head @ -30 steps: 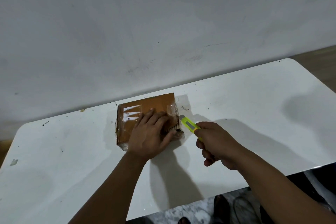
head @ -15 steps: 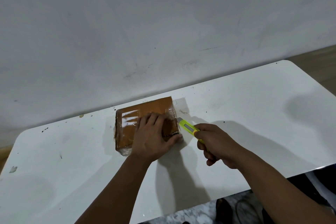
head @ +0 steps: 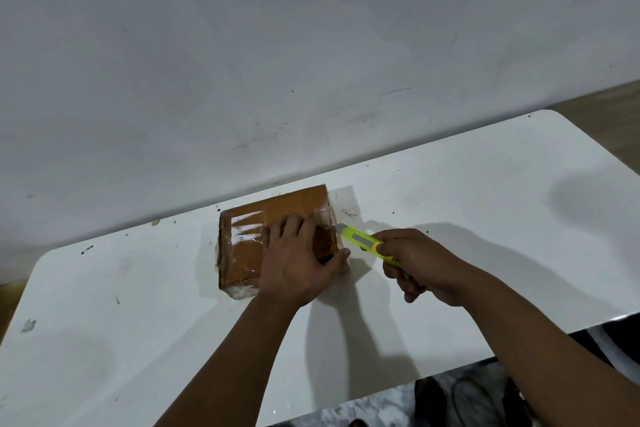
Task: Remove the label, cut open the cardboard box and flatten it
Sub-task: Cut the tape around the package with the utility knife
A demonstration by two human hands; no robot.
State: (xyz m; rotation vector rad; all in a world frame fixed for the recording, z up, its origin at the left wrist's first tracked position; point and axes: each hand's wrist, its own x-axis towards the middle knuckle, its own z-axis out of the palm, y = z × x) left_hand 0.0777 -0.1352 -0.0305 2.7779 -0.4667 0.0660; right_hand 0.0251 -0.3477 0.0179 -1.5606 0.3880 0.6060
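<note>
The cardboard box (head: 277,239) lies flat at the tabletop's (head: 485,218) twelve o'clock edge, pinned by the left hand's (head: 298,263) straight fingers, while the right hand (head: 420,265), fingers curled round the yellow cutter (head: 363,241), has slid its blade farther along the box's three o'clock taped side, so the cut seems underway.

White glossy rounded-corner table (head: 485,218) spanning lower frame, flat brown tape-wrapped cardboard box (head: 249,263) lying left of centre
</note>
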